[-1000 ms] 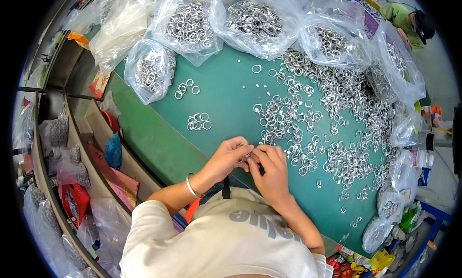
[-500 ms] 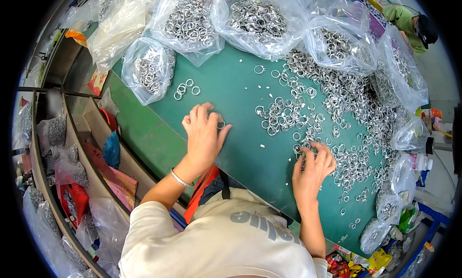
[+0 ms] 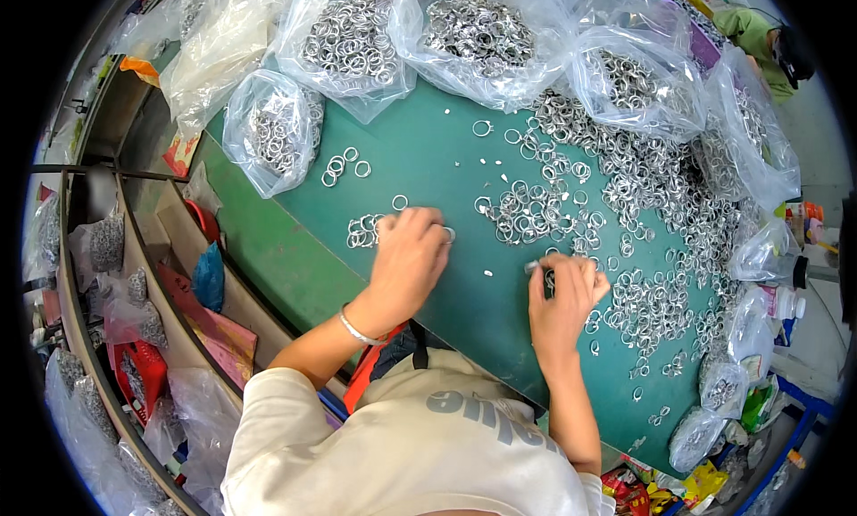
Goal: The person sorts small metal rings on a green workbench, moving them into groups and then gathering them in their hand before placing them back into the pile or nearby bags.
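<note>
Silver-coloured metal rings lie about on a green table. My left hand (image 3: 412, 255), fingers curled down and slightly blurred, has a ring (image 3: 449, 235) at its fingertips. Just left of that hand is a small cluster of rings (image 3: 361, 232), with a single ring (image 3: 400, 202) beyond its knuckles. My right hand (image 3: 564, 303) pinches a ring (image 3: 533, 267) between thumb and fingers, a little above the table. Beyond it spreads a loose group of rings (image 3: 527, 214). To its right a larger scatter of rings (image 3: 647, 311) runs into a heap (image 3: 652, 172).
Clear plastic bags of rings (image 3: 353, 38) line the far edge, and a smaller bag (image 3: 277, 132) stands at the left. Several rings (image 3: 335, 168) sit beside it. Shelves with bags (image 3: 107, 244) are at my left. A person in green (image 3: 750, 34) is at the far right.
My left hand has moved right, uncovering the small ring cluster and a single ring. My right hand has shifted slightly left and nearer, now with a ring lifted in its fingers.
</note>
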The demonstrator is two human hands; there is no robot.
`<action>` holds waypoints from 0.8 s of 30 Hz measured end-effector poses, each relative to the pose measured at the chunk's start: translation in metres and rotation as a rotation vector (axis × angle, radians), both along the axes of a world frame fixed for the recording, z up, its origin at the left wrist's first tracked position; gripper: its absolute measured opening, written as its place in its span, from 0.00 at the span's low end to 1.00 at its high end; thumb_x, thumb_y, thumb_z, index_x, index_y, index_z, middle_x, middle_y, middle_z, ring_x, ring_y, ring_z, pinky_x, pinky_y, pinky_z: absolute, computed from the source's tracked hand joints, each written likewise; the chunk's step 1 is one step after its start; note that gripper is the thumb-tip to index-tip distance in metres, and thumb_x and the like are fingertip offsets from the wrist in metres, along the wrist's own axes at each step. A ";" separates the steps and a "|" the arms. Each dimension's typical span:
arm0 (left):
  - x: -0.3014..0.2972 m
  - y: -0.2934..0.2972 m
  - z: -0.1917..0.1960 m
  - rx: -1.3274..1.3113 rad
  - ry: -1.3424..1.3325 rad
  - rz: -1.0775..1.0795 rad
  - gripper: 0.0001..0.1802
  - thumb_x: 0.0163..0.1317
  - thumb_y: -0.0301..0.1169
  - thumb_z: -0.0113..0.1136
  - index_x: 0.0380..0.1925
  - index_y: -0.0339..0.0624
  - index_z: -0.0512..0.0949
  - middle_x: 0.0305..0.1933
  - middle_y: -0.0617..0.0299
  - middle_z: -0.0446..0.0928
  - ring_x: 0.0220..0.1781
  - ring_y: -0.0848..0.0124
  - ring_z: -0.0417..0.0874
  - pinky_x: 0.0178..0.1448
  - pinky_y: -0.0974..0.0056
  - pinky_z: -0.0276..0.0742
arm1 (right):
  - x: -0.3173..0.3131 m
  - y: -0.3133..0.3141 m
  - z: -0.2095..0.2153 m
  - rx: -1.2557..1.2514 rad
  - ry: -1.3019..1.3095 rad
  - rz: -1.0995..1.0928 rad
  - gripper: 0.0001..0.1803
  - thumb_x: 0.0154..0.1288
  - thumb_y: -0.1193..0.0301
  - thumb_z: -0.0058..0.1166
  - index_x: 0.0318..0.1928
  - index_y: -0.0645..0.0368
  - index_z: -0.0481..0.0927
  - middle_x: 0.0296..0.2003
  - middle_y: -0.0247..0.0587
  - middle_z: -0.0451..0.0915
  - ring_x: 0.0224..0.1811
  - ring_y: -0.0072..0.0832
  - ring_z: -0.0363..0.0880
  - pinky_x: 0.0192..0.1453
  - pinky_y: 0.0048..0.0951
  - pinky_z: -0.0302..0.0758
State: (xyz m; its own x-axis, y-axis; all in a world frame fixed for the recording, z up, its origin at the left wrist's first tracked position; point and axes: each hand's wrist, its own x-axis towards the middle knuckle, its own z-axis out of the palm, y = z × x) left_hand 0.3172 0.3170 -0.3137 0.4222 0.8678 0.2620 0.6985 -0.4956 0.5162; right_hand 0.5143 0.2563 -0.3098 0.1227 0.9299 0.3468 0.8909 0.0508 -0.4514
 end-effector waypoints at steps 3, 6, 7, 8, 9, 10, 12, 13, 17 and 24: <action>-0.016 0.000 0.002 0.005 0.104 0.087 0.13 0.47 0.18 0.61 0.33 0.40 0.73 0.46 0.56 0.70 0.52 0.57 0.70 0.56 0.53 0.61 | -0.015 -0.007 0.001 -0.036 0.081 0.100 0.08 0.51 0.80 0.58 0.33 0.57 0.76 0.31 0.34 0.77 0.37 0.32 0.72 0.46 0.38 0.60; -0.014 -0.002 0.006 0.014 0.158 0.127 0.15 0.47 0.18 0.60 0.37 0.41 0.73 0.49 0.54 0.69 0.55 0.55 0.68 0.59 0.51 0.60 | -0.042 0.000 -0.006 -0.118 0.189 0.227 0.08 0.52 0.79 0.57 0.35 0.58 0.77 0.33 0.36 0.78 0.38 0.33 0.73 0.45 0.38 0.62; -0.013 -0.004 0.009 0.015 0.169 0.140 0.16 0.47 0.18 0.60 0.38 0.41 0.73 0.50 0.54 0.68 0.56 0.54 0.68 0.60 0.51 0.59 | -0.049 0.004 -0.007 -0.146 0.258 0.254 0.09 0.53 0.79 0.57 0.36 0.58 0.77 0.33 0.37 0.78 0.38 0.33 0.73 0.45 0.38 0.63; -0.010 -0.003 0.009 0.011 0.103 0.101 0.17 0.48 0.18 0.60 0.40 0.41 0.73 0.50 0.54 0.68 0.57 0.55 0.68 0.60 0.51 0.59 | -0.052 0.009 -0.007 -0.174 0.327 0.279 0.09 0.53 0.79 0.57 0.36 0.59 0.77 0.33 0.37 0.78 0.38 0.33 0.73 0.45 0.38 0.63; -0.006 -0.001 0.010 0.007 0.038 0.060 0.19 0.48 0.19 0.61 0.42 0.42 0.73 0.50 0.54 0.69 0.57 0.55 0.68 0.60 0.51 0.60 | -0.046 0.013 -0.007 -0.124 0.312 0.222 0.09 0.54 0.78 0.57 0.37 0.59 0.77 0.35 0.38 0.78 0.39 0.34 0.73 0.46 0.38 0.63; -0.003 0.000 0.010 0.002 -0.028 0.032 0.20 0.48 0.19 0.61 0.44 0.42 0.72 0.50 0.55 0.69 0.57 0.56 0.68 0.59 0.51 0.60 | -0.033 0.018 -0.007 -0.076 0.297 0.178 0.09 0.54 0.78 0.57 0.38 0.59 0.77 0.37 0.39 0.78 0.40 0.35 0.72 0.47 0.39 0.63; 0.009 0.000 0.007 -0.024 -0.034 -0.054 0.21 0.49 0.21 0.62 0.45 0.43 0.73 0.50 0.55 0.69 0.56 0.56 0.68 0.58 0.52 0.60 | -0.010 0.028 -0.002 0.003 0.156 0.084 0.09 0.55 0.77 0.57 0.39 0.59 0.78 0.41 0.40 0.77 0.44 0.37 0.71 0.50 0.39 0.63; 0.018 0.001 0.006 -0.037 -0.039 -0.102 0.21 0.50 0.22 0.63 0.46 0.43 0.73 0.50 0.55 0.69 0.56 0.57 0.68 0.57 0.52 0.60 | -0.001 0.033 0.002 0.033 0.032 0.031 0.10 0.55 0.76 0.57 0.39 0.59 0.78 0.43 0.40 0.76 0.46 0.38 0.70 0.51 0.39 0.63; 0.053 0.017 -0.005 0.041 -0.036 -0.198 0.19 0.50 0.26 0.64 0.45 0.43 0.75 0.49 0.57 0.69 0.53 0.59 0.68 0.54 0.54 0.60 | 0.013 0.033 -0.009 0.061 -0.121 0.054 0.08 0.54 0.76 0.59 0.37 0.59 0.78 0.45 0.40 0.75 0.48 0.40 0.69 0.53 0.40 0.62; 0.070 0.040 -0.004 0.020 0.199 -0.275 0.09 0.48 0.29 0.66 0.30 0.42 0.79 0.42 0.61 0.70 0.47 0.62 0.68 0.49 0.56 0.60 | 0.012 -0.001 0.008 -0.084 0.090 -0.024 0.08 0.50 0.76 0.62 0.31 0.58 0.76 0.36 0.37 0.75 0.41 0.36 0.70 0.46 0.37 0.60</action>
